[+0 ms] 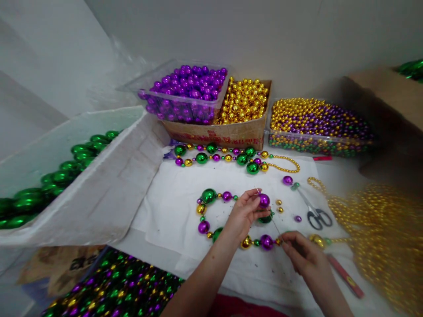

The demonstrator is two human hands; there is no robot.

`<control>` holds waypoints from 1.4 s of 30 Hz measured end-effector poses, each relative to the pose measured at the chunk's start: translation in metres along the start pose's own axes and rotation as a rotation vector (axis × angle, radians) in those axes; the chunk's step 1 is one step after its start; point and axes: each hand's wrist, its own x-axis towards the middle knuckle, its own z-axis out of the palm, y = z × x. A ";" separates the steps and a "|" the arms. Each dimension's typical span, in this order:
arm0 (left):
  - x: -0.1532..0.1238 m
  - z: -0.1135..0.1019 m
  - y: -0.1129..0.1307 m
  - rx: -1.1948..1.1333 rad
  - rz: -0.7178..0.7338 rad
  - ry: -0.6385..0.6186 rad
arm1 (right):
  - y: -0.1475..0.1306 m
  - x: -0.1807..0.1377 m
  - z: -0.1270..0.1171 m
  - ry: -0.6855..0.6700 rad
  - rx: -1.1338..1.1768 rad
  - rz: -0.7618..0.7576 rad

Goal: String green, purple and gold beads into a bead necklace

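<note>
My left hand (243, 213) pinches a large shiny purple bead (264, 200) with a thin thread end sticking up beside it. From that bead the thread (275, 226) runs down to my right hand (302, 254), whose thumb and fingers are closed on it next to a small gold bead. Both hands are over a loop of strung green, gold and purple beads (204, 227) on the white cloth (172, 211). A large green bead (265, 217) shows partly under my left fingers. Beyond the right hand lies a gold bead (317, 240) on a gold chain.
Scissors (317, 215), loose beads and a red bar (345, 276) lie at right, by a heap of gold bead chain (383, 237). A finished-looking bead strand (216, 157) lies behind. Bead-filled containers (214, 134) line the wall; a white foam box (132, 176) stands left.
</note>
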 end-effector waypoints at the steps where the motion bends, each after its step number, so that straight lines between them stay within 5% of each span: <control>1: -0.002 0.003 0.000 0.024 -0.029 -0.026 | -0.004 0.003 0.002 0.027 0.023 -0.004; 5: -0.001 0.020 0.008 0.145 -0.021 -0.085 | -0.019 0.020 0.006 0.153 0.114 -0.095; 9: 0.012 0.040 0.024 0.267 0.144 -0.057 | -0.032 0.036 -0.009 0.056 0.118 -0.157; 12: 0.023 0.051 0.034 0.338 0.238 -0.076 | -0.039 0.041 -0.030 0.025 -0.021 -0.208; 18: 0.032 0.073 0.032 0.309 0.226 -0.127 | -0.054 0.039 -0.056 0.246 -0.382 -0.516; 23: 0.035 0.088 0.031 0.325 0.296 -0.155 | -0.060 0.044 -0.059 0.224 -0.224 -0.421; 30: 0.033 0.095 0.042 0.349 0.307 -0.192 | -0.080 0.040 -0.072 0.034 -0.302 -0.482; 36: 0.032 0.098 0.044 0.363 0.313 -0.231 | -0.094 0.042 -0.074 0.075 -0.393 -0.605; 42: 0.035 0.099 0.041 0.339 0.309 -0.227 | -0.089 0.055 -0.068 0.100 -0.167 -0.374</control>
